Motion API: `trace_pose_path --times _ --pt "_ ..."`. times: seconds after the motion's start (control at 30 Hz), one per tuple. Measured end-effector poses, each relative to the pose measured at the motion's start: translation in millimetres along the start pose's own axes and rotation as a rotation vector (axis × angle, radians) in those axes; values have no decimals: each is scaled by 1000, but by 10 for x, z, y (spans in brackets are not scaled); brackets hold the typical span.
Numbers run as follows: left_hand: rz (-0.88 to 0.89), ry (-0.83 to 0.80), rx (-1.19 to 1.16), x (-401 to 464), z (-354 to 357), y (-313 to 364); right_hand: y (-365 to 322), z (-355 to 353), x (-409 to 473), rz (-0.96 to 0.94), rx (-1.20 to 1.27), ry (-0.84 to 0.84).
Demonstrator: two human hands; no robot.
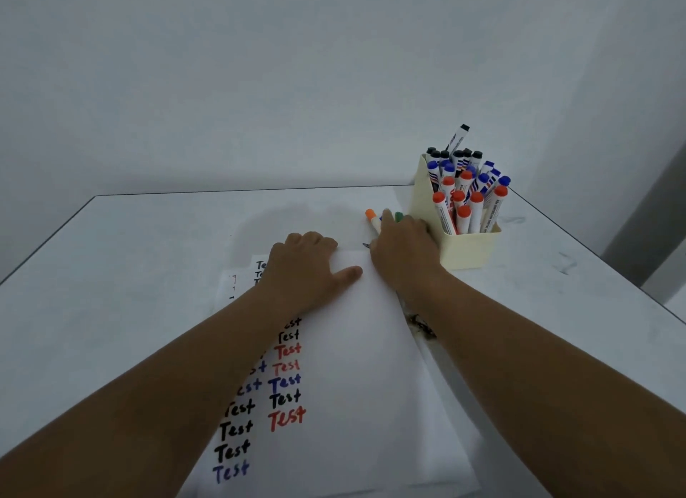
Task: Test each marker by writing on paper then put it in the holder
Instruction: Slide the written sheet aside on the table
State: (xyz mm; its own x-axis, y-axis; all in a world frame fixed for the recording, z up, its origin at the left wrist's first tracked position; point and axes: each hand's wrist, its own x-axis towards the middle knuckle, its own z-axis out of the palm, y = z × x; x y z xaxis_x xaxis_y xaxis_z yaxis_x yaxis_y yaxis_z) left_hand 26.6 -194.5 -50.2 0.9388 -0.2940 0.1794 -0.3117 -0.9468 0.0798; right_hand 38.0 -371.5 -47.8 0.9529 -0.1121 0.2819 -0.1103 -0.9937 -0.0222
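White worktop (130,275) against a plain white wall (260,70).
Left hand (308,263) presses the paper (352,367) with curled fingers; right hand (404,249) covers markers (373,219) whose orange cap points away beyond its fingers; grip unclear.

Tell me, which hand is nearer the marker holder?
The right hand: it lies just beside the holder, over loose markers. The left hand rests on the paper, farther away.

Cream holder (464,250) packed with white markers (464,193) capped red, blue and black, some barrels striped red and blue; loose markers (372,217) capped orange and green; white paper (352,367) lettered "Test" in black, red and blue; pale grey table (130,275)
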Motion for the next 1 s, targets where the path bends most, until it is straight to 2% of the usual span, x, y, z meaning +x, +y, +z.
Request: trace_pose_path --times 0.2,0.33,0.53,0.63,0.8,0.9,1.0 --pt "12 18 0 -35 -8 -19 3 43 -44 -11 -17 -93" --pt "5 -2 -1 -50 -14 -23 0 40 -117 46 154 -87" --pt "3 -24 7 -84 -37 -9 59 123 -85 -43 79 -149" --pt "11 -40 1 -95 -62 -22 74 57 -94 -20 168 -216" --pt "36 -61 -48 -181 -135 -130 130 -38 -139 -27 297 -237" --pt "63 -44 -64 -380 -258 -261 178 -84 -203 -114 273 -219" --pt "117 -41 -30 -777 -375 -386 176 -322 -497 -189 282 -290"
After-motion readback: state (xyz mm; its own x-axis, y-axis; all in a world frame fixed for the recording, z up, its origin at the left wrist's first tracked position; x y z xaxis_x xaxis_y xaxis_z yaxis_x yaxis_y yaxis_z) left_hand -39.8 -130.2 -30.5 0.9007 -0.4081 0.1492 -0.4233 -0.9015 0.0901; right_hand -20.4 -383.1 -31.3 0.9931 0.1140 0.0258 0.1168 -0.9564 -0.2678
